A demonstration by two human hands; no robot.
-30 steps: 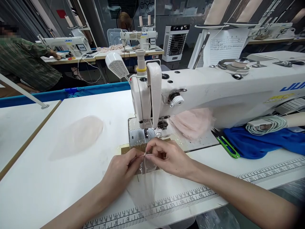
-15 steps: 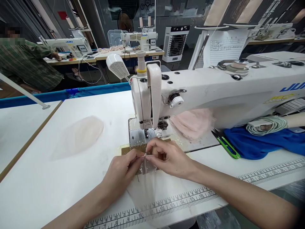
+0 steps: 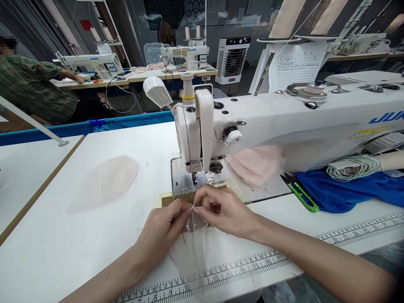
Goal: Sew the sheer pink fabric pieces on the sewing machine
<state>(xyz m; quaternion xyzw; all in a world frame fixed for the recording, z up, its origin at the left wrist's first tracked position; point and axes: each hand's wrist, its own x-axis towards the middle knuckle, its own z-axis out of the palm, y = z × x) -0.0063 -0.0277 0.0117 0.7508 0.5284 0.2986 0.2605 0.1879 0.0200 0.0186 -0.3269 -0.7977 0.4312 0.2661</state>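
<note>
A piece of thin sheer fabric (image 3: pixel 193 256) hangs from my fingertips towards the table's front edge. My left hand (image 3: pixel 166 225) pinches its upper edge between thumb and forefinger. My right hand (image 3: pixel 222 210) is closed on the same edge, its thumb and forefinger almost touching the left fingertips. Both hands are just in front of the needle and presser foot (image 3: pixel 195 179) of a white sewing machine (image 3: pixel 271 113). Below the fingers lies a brown plate (image 3: pixel 168 201) with clear film over it. The exact fold between the fingertips is too small to make out.
Another sheer piece (image 3: pixel 110 181) lies flat on the left. Pink sheer pieces (image 3: pixel 255 166) are stacked under the machine arm. Green thread snips (image 3: pixel 304 197) lie by blue cloth (image 3: pixel 341 195). A ruler strip (image 3: pixel 233 273) runs along the front edge. A co-worker (image 3: pixel 34 88) sits at the back left.
My hands keep their pinch on the sheer fabric in nearly the same place. The view has shifted slightly. The co-worker's arm has moved a little at the back left.
</note>
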